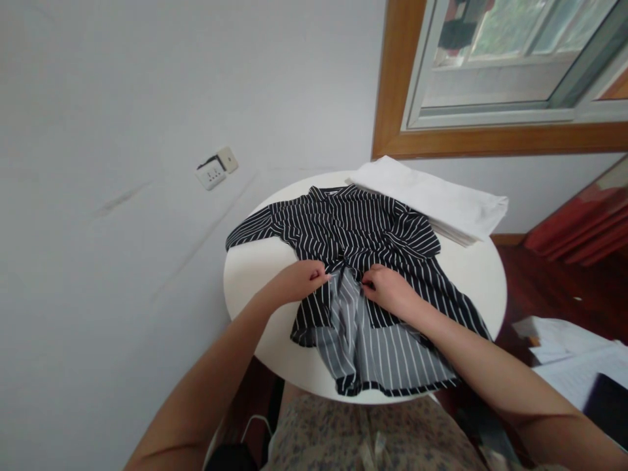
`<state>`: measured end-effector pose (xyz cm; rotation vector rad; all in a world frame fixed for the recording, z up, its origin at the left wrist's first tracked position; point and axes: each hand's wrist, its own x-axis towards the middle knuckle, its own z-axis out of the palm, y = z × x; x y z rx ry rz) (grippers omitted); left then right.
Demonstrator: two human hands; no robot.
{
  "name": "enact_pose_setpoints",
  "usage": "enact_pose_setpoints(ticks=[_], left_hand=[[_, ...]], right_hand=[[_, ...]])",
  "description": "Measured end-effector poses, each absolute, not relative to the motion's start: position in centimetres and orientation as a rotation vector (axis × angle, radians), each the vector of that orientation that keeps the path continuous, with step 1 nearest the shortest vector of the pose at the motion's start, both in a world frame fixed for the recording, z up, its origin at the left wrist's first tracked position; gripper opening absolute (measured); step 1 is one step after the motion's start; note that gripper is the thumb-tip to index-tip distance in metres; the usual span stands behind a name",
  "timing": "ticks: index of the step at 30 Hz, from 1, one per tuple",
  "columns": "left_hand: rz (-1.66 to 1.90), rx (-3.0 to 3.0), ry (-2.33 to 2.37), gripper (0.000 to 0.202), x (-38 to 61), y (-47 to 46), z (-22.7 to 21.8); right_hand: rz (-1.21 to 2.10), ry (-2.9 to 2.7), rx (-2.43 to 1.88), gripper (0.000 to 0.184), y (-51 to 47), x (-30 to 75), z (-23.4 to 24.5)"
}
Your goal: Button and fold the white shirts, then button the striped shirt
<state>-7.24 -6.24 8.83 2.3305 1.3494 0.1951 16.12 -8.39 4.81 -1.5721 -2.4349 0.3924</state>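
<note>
A black shirt with white stripes (324,226) lies spread on a round white table (250,275), its collar toward the wall and one sleeve stretched to the left. Below the middle its front falls apart, and the greyer inner side of the fabric shows. My left hand (307,278) is closed in a pinch on the left front edge of the shirt. Opposite it, my right hand (385,288) pinches the right front edge, with the fingers curled. A small gap of fabric lies between both hands.
A folded white cloth or bag (426,193) rests at the table's back right, touching the shirt. A wall socket (212,174) is at left. Papers (574,356) and a dark flat device (608,405) are at lower right. Behind stands a wood-framed window (490,140).
</note>
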Motion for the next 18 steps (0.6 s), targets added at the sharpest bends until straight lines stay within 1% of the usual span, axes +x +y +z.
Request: enact_pose_setpoints(ticks=[3,6,13,18], left_hand=[[0.247,2.140,1.161,0.034,-6.6,-5.9,10.9],[0.296,1.957,1.049,0.035,-5.2,-5.5,10.8],[0.342,1.698,1.031,0.036,-2.4,-4.6,4.9],[0.391,1.644,1.059,0.034,-2.5,-4.5,3.3]], right_hand=[[0.496,-2.423,-1.458,0.018,-8.1,16.7,4.8],[0.633,-2.405,-1.330,0.018,-7.6,17.5,4.8],[0.863,-2.241,-1.302,0.016,-6.6,18.9,4.5],[1.157,-1.986,-1.220,0.011,-6.5,19.0,4.4]])
